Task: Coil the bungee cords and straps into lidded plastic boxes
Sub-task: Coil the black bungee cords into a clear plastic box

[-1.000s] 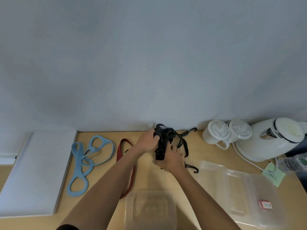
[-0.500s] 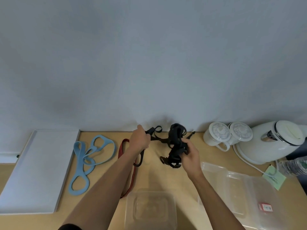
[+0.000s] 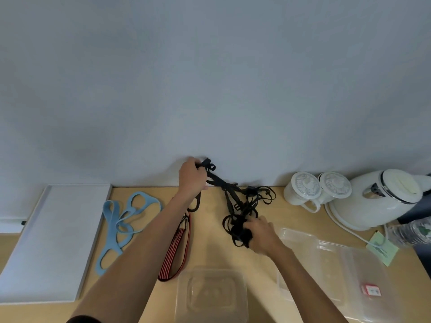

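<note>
Now, black webbing strap tangle (image 3: 233, 199): stretched wider than a half-second ago, left hand (image 3: 192, 180) clamped on its upper end by the grey wall (image 3: 210, 89), right hand (image 3: 261, 234) gripping the bunched end low over the wooden table (image 3: 210, 241); judged still untangling, clear lidded plastic box (image 3: 211, 294) apparently unfilled.

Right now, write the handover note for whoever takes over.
Left hand grips one end of the black strap, raised off the table.
Right hand grips its bunched other end, lower down.
Red striped cord and blue strap lie loose on the table.
Clear box in front, more clear boxes at right; no cord shows inside.
Left: coil all three, box them.
</note>
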`<state>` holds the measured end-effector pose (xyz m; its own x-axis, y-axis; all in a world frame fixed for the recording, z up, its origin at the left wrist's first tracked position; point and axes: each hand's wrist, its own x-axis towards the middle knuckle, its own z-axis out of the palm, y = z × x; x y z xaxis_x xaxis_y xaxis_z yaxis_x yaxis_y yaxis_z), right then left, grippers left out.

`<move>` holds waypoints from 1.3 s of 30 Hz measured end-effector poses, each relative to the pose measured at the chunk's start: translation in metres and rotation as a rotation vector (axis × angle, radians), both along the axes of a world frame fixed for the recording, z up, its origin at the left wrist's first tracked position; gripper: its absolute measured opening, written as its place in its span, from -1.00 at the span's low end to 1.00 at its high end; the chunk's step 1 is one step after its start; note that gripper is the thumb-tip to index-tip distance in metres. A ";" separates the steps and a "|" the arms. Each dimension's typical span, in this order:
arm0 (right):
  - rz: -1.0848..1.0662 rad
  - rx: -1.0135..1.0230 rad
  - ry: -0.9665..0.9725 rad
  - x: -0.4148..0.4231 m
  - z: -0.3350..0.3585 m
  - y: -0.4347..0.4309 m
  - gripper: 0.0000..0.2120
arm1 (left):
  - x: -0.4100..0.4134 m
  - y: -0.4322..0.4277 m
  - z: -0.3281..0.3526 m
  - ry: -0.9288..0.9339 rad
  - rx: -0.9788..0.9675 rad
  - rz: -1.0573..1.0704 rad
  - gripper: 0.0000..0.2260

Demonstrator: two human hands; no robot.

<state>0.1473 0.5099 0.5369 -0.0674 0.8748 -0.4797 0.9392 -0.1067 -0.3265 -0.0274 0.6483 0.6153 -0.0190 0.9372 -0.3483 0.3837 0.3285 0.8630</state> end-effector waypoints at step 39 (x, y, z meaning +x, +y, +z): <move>-0.763 0.232 1.496 0.017 0.097 0.071 -0.72 | 0.027 -0.035 0.026 -0.004 0.109 -0.572 -0.58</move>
<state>0.1642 0.5810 0.6337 0.1299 0.9574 -0.2580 -0.4225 -0.1820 -0.8879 -0.0009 0.6131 0.6411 0.5018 0.8286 -0.2480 0.4707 -0.0211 0.8821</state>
